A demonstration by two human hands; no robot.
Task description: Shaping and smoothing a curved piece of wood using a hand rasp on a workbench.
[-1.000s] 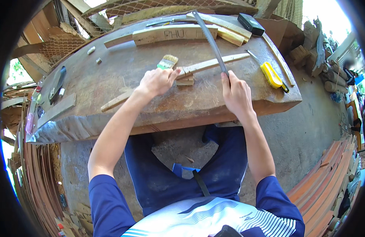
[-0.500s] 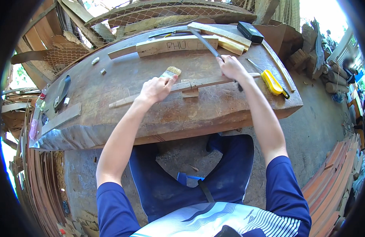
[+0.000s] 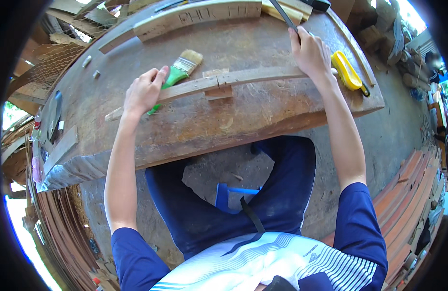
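A long, narrow wooden strip (image 3: 189,87) lies across the bench in front of me, resting on a small wood block (image 3: 219,92). Near its left end, my left hand (image 3: 143,91) is closed around the strip. Close to those fingers lies a paintbrush (image 3: 178,72) with pale bristles and a green handle, which passes beneath the strip. My right hand (image 3: 312,56) grips a long dark metal tool (image 3: 283,15) beside the strip's right end; its lower part is hidden by the hand.
To the right sits a yellow scrub brush (image 3: 346,70). Boards, including a long marked plank (image 3: 197,17), lie at the far side of the bench (image 3: 243,114). A dark curved object (image 3: 55,116) and a short board (image 3: 61,149) rest at the left. Timber strips (image 3: 401,203) are stacked on the floor.
My left hand has let go of the paintbrush and moved left along the strip, uncovering the green handle. My right hand still holds the metal tool. The view has shifted.
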